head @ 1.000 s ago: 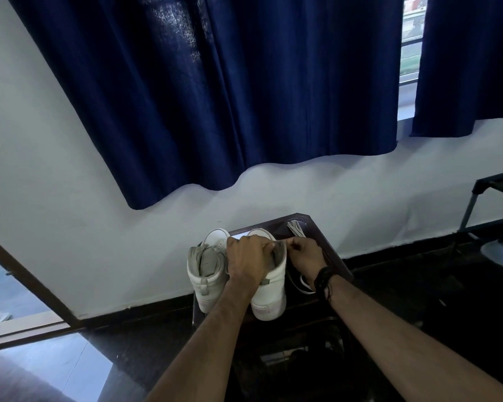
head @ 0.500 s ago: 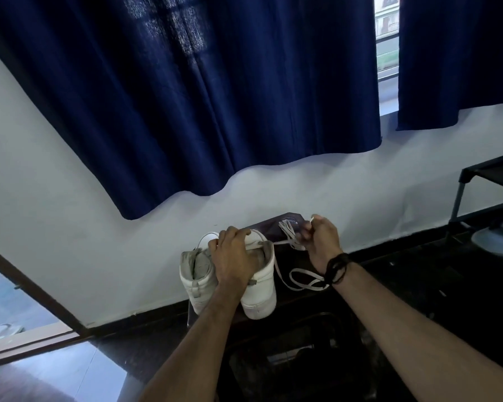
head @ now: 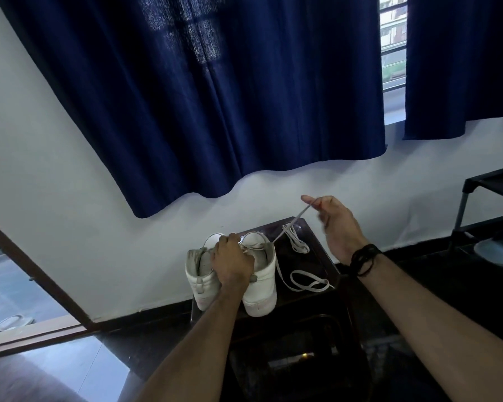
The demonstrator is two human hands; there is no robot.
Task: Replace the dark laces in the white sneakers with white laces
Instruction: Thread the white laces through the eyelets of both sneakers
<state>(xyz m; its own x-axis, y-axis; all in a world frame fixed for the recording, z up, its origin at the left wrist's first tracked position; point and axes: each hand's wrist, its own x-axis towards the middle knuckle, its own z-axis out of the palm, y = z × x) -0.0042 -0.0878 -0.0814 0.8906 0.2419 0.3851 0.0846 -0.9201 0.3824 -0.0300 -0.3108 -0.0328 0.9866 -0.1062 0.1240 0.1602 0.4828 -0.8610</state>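
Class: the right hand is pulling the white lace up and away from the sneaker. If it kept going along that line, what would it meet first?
Probably the white wall below the blue curtain; nothing shows between it and the right hand, though depth is unclear.

Small dark glossy stool (head: 317,250) against the wall, standing on dark floor (head: 163,332). On top: two white sneakers (head: 259,288) side by side at the left edge, heels toward camera, touching. Right of them, loose white lace (head: 308,284) looped near the front, more lace bunched (head: 298,245) toward the back.
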